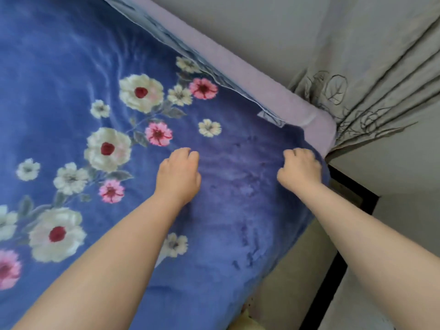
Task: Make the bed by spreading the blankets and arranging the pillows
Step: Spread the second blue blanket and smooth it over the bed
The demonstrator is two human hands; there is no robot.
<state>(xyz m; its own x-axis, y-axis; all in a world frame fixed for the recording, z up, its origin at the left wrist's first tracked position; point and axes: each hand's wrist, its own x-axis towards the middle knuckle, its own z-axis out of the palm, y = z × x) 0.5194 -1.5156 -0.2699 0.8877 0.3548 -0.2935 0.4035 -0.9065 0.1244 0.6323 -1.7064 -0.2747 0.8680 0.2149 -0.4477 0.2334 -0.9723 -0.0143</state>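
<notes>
So the plush blue fleece blanket with white and pink flowers [100, 96] fills the whole left and centre of the frame, draped over the bed and hanging off the edge toward the bottom. The left hand [178, 173] sits on it mid-frame, fingers curled under against the fleece; the blur means I can't tell if it's bunching fabric or just pressing down. Further right, the right hand [300, 169] is curled over the blanket's corner, and it looks like it's gripping that edge right by the corner of the lilac fitted mattress cover [316, 129]. Beyond that, upper right, a grey embroidered curtain [371, 75] hangs close by.

What could go wrong: pull too hard on that corner and the flower side drags off-centre, or the corner slides into the gap by the curtain.

The blanket itself looks mostly flat, with soft ripples upper left and scuffed nap between the hands. No pillows in view.
</notes>
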